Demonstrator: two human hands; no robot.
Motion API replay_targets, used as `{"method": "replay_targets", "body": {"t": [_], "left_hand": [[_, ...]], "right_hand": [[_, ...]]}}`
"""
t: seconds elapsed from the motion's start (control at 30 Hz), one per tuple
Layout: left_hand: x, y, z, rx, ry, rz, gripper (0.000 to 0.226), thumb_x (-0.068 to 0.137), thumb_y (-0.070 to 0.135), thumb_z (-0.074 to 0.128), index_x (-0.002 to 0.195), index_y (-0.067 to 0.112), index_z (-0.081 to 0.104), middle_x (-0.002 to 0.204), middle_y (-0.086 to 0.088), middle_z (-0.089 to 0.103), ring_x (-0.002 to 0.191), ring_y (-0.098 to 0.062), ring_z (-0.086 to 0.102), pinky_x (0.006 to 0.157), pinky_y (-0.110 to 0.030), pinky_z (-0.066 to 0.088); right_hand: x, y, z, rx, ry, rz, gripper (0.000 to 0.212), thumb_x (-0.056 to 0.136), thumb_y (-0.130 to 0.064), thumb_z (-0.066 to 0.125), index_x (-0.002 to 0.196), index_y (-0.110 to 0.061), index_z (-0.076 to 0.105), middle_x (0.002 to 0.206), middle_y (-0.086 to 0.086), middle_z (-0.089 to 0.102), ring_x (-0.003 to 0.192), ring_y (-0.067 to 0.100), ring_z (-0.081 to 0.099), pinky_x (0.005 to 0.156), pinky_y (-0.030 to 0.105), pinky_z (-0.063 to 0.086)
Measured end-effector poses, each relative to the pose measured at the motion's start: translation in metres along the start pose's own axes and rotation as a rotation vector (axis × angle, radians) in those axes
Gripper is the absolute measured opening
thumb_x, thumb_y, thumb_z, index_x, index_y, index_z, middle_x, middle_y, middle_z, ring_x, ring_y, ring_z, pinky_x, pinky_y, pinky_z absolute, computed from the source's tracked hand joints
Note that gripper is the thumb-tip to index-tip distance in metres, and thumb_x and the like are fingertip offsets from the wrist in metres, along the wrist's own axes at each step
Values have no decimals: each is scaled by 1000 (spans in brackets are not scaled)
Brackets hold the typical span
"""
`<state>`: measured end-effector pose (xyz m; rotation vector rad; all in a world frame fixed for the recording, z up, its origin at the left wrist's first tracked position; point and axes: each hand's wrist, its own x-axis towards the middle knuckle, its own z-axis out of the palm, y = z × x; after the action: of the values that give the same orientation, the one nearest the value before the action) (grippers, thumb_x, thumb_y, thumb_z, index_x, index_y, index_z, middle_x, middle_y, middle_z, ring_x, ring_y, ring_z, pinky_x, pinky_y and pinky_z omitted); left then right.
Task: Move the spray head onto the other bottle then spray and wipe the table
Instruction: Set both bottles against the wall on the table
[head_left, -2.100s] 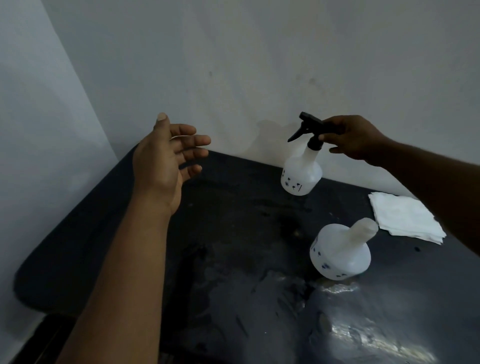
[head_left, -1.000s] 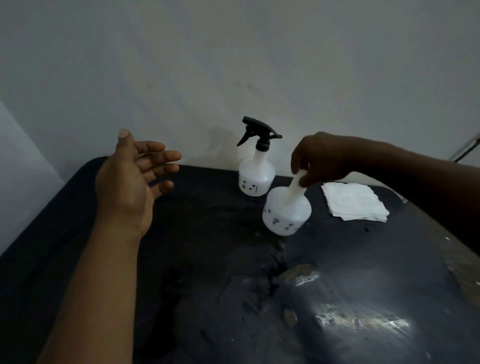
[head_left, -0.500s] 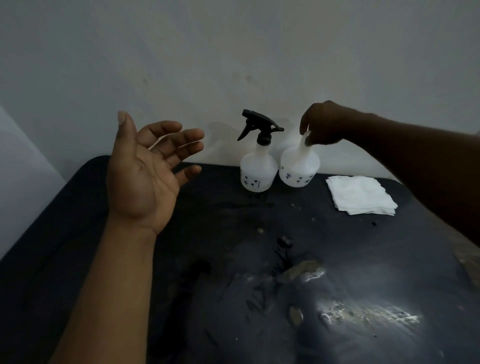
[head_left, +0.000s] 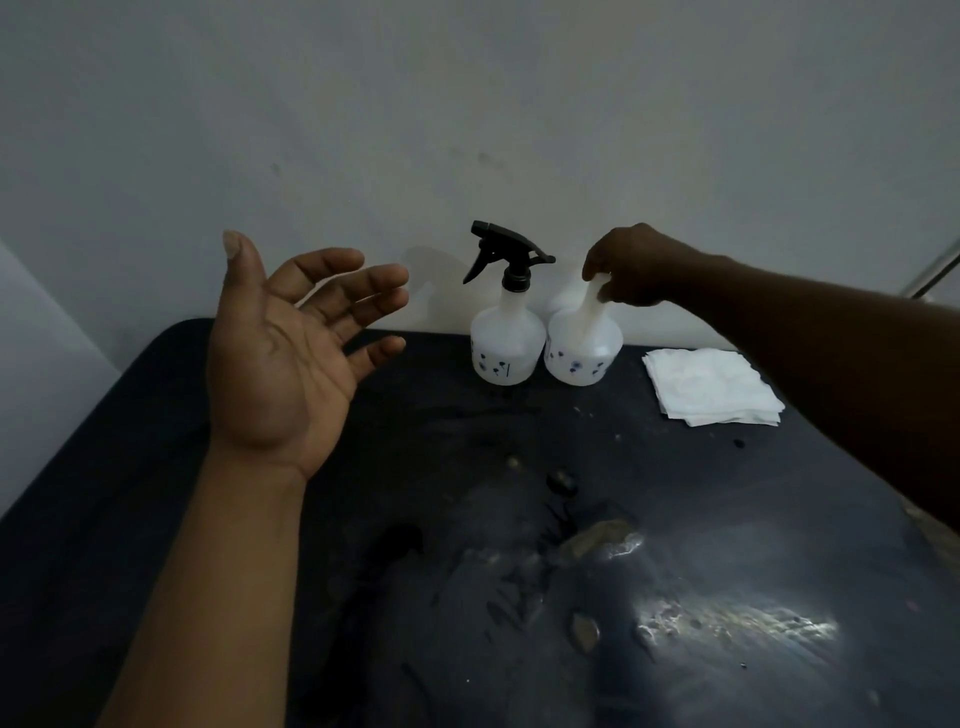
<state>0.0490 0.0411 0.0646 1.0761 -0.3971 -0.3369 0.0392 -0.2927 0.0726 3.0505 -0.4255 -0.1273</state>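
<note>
Two white bottles stand side by side at the back of the dark table, against the wall. The left bottle carries the black spray head, nozzle pointing left. The right bottle has a bare neck with no head. My right hand pinches the top of that neck with its fingertips. My left hand hovers above the table's left side, palm up, fingers spread, holding nothing. A stack of white paper napkins lies to the right of the bottles.
A grey wall rises right behind the bottles. The table surface shows wet smears and small bits of dirt in the middle and a bright glare patch at the front right.
My right hand let go of the spray bottle, carried the headless bottle to the back and stood it beside the spray bottle. My left hand has turned palm up.
</note>
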Motion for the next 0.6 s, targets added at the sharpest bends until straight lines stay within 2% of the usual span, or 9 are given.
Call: {"method": "replay_targets", "body": {"t": [0.27,0.43,0.6], "left_hand": [[3,-3,2,35,28,-2,66,97,63,17,96,20,67,108,-9,74,111,-27,67,77,-37,53],[2,-2,3,33,33,6,66,97,64,17,97,20,67,110,-11,73,113,-28,66,78,-38,52],[2,-6,9,27,11,1,66,96,65,17,96,22,68,112,-11,73,114,-29,66,77,-38,53]], "right_hand": [[-2,5,5,134,-2,101,54,80,-26,77,129,-14,56,129,12,59,115,30,55,95,38,45],[-10,6,6,150,66,104,51,83,-27,73,128,-12,55,127,12,60,115,30,56,97,39,47],[-20,2,0,147,121,82,42,86,-26,69,124,-12,58,126,11,60,113,28,57,92,37,47]]}}
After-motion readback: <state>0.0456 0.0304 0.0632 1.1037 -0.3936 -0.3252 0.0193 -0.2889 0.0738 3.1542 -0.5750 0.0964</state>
